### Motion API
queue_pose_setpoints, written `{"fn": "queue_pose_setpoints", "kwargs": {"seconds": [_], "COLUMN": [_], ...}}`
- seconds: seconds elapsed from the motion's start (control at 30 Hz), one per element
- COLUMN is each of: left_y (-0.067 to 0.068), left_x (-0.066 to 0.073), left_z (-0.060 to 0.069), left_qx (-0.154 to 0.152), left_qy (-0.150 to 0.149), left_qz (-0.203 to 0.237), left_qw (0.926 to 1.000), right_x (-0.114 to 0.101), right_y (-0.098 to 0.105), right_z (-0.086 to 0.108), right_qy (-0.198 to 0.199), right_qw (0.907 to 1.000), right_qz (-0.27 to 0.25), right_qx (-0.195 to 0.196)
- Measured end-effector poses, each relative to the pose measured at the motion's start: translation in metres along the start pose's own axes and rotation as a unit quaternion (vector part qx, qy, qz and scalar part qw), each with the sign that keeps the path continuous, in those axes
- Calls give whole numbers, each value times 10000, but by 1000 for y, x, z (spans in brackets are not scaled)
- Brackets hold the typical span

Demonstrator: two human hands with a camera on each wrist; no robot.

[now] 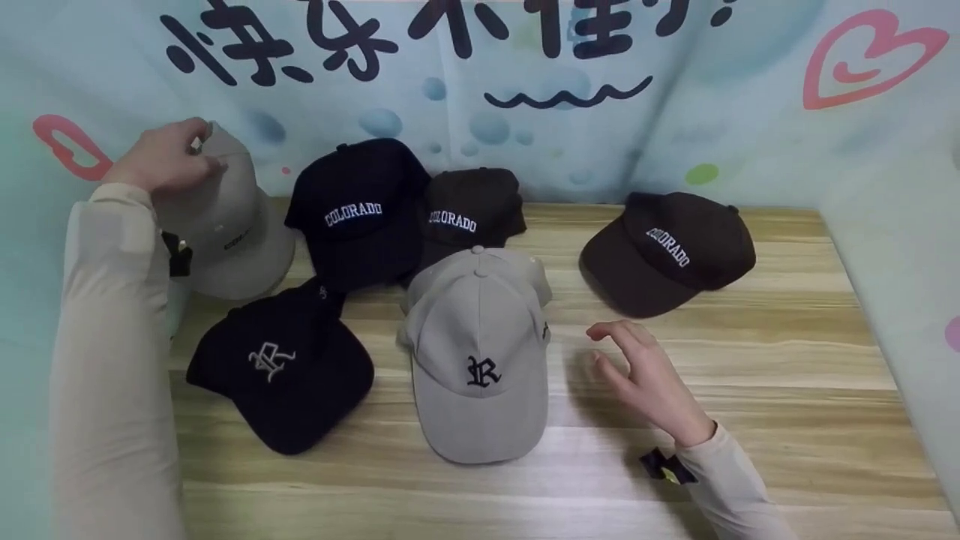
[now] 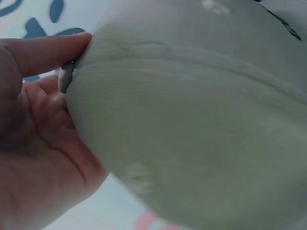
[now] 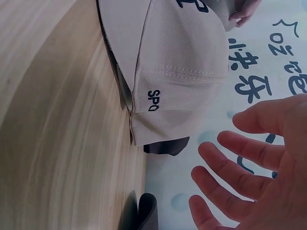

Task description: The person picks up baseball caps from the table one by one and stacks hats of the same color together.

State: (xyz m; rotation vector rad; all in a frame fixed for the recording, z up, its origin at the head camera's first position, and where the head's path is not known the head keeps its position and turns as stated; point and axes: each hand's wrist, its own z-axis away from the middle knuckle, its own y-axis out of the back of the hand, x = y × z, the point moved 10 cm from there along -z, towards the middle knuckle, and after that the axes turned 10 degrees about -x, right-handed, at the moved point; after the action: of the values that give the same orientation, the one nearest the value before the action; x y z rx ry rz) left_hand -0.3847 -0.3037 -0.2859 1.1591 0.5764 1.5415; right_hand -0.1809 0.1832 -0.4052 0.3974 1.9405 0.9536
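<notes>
Head view: at ten o'clock your left hand [image 1: 161,159] pinches a grey baseball cap [image 1: 232,202], unreleased; your empty right hand [image 1: 651,379] spreads at four; other caps [image 1: 296,397] are down.

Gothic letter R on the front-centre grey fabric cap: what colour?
Black Gothic letter R, clearest in the head view.

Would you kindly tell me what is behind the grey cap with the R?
Behind the grey cap is a brown cap lettered COLORADO, part of its brim covered and unseen. Grey fabric edges also show there; whether they belong to another cap is unclear.
</notes>
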Motion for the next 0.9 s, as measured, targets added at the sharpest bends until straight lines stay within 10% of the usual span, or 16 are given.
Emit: {"fn": "queue_pose_setpoints", "kwargs": {"seconds": [0.47, 0.9], "left_y": [7, -18], "left_x": [68, 152], "left_z": [40, 80], "left_qx": [621, 680], "left_qy": [-1049, -2043], "left_qz": [-602, -1306], "left_qw": [9907, 9678], "right_x": [2, 4], "right_y": [-2, -3], "right_z": [4, 8], "right_qy": [-30, -66], "right_qw": [10000, 9999], "right_qz": [17, 58], "right_qx": [-35, -83]}}
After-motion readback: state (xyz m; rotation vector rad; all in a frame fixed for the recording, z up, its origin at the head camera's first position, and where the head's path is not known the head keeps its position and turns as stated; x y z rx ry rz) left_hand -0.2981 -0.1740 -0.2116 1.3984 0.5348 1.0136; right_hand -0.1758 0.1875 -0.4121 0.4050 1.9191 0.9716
